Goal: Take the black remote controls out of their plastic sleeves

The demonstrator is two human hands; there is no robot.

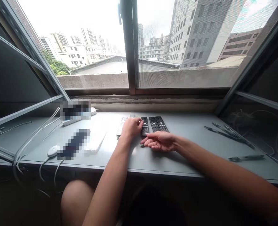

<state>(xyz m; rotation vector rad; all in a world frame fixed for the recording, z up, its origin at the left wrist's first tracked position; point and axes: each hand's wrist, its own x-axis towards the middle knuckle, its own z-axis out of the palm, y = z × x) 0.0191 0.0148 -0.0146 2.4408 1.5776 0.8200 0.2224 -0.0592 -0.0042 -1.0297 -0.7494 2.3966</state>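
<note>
While the left hand (131, 125) curls its fingers at the left edge of the leftmost remote (145, 128), its grip cannot be determined. This remote lies buttons-up on the desk (188, 166), long axis directed toward the window (131, 47). Two paired remotes (154, 124) lie just beside it, far ends angled left. The right hand (161, 141), palm up, grasps nothing.
</note>
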